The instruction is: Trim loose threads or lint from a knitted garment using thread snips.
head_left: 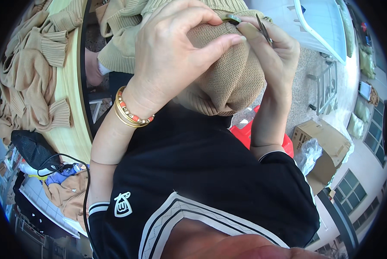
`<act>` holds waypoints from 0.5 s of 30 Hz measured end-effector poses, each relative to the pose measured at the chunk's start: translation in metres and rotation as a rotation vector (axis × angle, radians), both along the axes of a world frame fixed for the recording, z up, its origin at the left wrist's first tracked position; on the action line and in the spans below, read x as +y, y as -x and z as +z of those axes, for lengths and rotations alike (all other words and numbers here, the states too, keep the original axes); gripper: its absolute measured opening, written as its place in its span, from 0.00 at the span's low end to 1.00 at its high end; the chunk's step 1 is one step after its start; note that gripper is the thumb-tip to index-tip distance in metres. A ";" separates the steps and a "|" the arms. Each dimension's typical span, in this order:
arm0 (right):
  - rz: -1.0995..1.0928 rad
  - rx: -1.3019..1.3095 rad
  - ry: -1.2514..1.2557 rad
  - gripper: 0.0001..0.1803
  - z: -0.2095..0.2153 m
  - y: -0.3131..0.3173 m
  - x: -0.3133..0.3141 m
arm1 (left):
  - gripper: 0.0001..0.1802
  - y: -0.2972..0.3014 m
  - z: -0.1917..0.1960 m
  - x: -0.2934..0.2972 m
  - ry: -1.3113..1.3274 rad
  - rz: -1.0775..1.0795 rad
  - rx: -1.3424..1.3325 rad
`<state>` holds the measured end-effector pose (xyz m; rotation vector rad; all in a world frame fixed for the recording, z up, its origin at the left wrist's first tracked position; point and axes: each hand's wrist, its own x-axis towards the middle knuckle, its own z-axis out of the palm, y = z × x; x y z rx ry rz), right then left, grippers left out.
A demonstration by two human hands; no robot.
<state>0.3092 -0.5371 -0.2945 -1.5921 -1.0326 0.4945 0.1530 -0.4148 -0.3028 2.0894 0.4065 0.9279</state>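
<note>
A beige knitted garment (228,69) is bunched up in front of my chest. My left hand (172,47) grips it from the left, index fingertip at its upper part and thumb lying across the knit. A small, rounded greenish piece (232,18) shows between the fingertips of both hands; its kind is unclear. On the garment's right side, my right hand (273,52) is closed, thumb and fingers meeting at that piece. A small pair of dark metal snips (264,30) pokes up between its fingers, the rest hidden by the hand.
More beige knitwear (29,73) lies heaped on the pale wooden table (70,86) at left. A black cable (88,185) runs down by my left arm. To the right are a white plastic bin (318,26), a metal frame (328,86), a cardboard box (327,142) and a red stool (245,134).
</note>
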 end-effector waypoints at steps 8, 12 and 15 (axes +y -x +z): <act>0.015 0.133 0.015 0.09 0.001 -0.002 0.002 | 0.06 -0.002 -0.002 0.003 -0.058 0.007 -0.056; 0.004 0.213 0.017 0.09 0.001 -0.002 0.001 | 0.04 -0.003 -0.006 0.004 0.117 -0.061 -0.063; -0.001 0.240 -0.001 0.08 -0.001 -0.001 0.003 | 0.06 -0.033 -0.044 0.020 0.185 -0.235 -0.568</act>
